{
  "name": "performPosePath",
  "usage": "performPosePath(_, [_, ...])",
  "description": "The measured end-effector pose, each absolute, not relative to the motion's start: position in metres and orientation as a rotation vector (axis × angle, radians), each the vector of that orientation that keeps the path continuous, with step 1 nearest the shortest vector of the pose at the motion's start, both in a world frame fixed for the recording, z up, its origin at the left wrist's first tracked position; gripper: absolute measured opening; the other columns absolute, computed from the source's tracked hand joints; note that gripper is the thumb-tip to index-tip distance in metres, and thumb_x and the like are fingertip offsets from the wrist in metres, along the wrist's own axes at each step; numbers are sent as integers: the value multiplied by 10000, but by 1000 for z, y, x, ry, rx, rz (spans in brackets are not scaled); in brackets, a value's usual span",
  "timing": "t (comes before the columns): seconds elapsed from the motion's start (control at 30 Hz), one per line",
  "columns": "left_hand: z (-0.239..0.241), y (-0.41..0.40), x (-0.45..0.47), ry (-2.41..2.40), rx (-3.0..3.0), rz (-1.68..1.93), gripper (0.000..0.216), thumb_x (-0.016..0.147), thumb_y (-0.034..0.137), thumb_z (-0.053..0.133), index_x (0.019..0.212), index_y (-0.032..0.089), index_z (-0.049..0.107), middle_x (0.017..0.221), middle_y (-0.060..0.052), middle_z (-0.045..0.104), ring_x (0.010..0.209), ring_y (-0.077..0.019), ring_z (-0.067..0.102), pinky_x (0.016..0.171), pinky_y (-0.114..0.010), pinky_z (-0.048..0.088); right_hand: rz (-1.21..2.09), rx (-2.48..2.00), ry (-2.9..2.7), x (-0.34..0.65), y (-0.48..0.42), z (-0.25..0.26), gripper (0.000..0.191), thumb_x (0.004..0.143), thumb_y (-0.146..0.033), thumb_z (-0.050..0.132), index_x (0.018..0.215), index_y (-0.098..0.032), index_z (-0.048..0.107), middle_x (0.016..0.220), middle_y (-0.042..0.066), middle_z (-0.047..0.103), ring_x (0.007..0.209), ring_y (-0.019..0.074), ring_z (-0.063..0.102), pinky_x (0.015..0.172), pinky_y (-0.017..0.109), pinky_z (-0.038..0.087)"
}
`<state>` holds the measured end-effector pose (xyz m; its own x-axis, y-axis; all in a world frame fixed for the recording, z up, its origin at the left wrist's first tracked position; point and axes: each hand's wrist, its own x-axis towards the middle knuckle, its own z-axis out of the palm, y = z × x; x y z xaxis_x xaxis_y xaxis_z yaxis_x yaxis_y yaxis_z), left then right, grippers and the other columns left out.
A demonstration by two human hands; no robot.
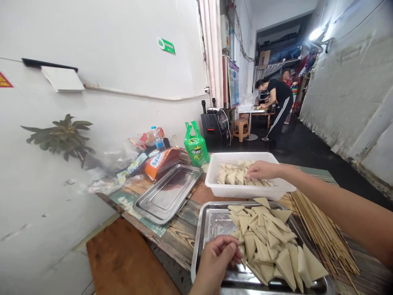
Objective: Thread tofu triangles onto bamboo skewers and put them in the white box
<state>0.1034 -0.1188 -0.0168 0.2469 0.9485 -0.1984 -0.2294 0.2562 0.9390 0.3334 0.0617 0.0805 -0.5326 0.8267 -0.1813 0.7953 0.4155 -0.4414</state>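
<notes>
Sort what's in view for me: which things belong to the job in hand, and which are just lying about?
Likely part of the job:
Beige triangular pieces
Near metal tray, at the left hand
White tub, at the right hand
Thin sticks, beside the near tray

Apparently just lying about:
Far metal tray
Green bag
Orange packet
Plastic bottle

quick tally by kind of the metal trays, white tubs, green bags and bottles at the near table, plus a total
Metal trays: 2
White tub: 1
Green bag: 1
Bottle: 1
Total: 5
</notes>
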Motion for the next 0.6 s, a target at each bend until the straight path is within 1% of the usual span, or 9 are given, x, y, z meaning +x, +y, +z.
performPosePath(0.07, [-19, -118, 103, 960, 946, 972, 216, 711, 313, 618, 763, 103, 626, 613, -43, 622, 534, -90, 515, 536, -211, 337, 712, -1466, -2602, 338, 73, 73, 215, 851, -307, 518, 960, -136, 589, 947, 22, 611, 789, 143, 595, 684, 311, 495])
performPosePath(0.17, [-25, -116, 102, 949, 943, 947, 244, 688, 341, 639, 749, 104, 629, 607, -47, 624, 529, -95, 525, 524, -210, 333, 677, -1435, -2614, 345, 81, 69, 224, 853, -307, 515, 985, -139, 584, 982, 31, 607, 826, 152, 594, 718, 334, 491])
performPosePath(0.4, [-31, -114, 102, 939, 935, 945, 300, 655, 392, 662, 730, 104, 626, 588, -51, 628, 495, -91, 513, 503, -207, 324, 606, -1414, -2597, 350, 79, 77, 233, 864, -321, 496, 979, -141, 588, 988, 33, 609, 858, 161, 592, 750, 351, 482])
performPosePath(0.6, [-30, -115, 101, 937, 905, 951, 289, 660, 381, 663, 734, 104, 626, 585, -46, 625, 506, -96, 522, 511, -211, 326, 512, -1481, -2599, 344, 89, 59, 249, 859, -314, 504, 1025, -142, 574, 1026, 37, 596, 870, 171, 590, 742, 351, 489])
